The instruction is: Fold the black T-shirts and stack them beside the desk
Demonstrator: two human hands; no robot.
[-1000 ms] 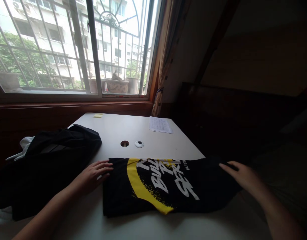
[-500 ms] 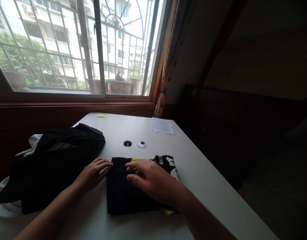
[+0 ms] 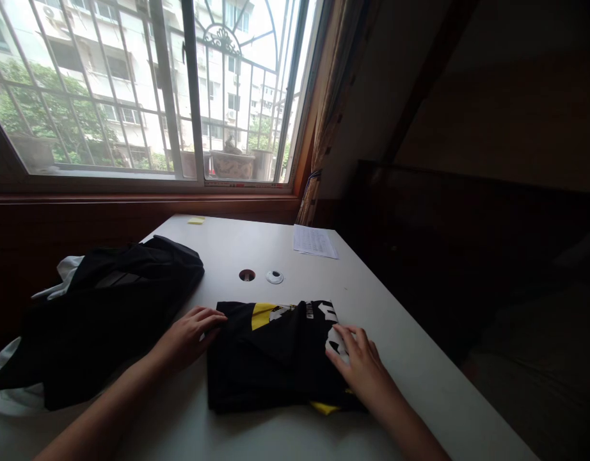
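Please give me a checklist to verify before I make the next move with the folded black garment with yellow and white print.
1. Left hand on the garment's left edge: ok.
2. Right hand at its right side: ok.
3. Top layer smooth: not ok, a loose fold slants across the middle.
4. Near edge even: not ok, a bit of yellow print sticks out.
5. Pile of black and white cloth apart from the garment: ok, white table shows between.
6. Hidden layers flat: cannot tell, the top layer covers them.
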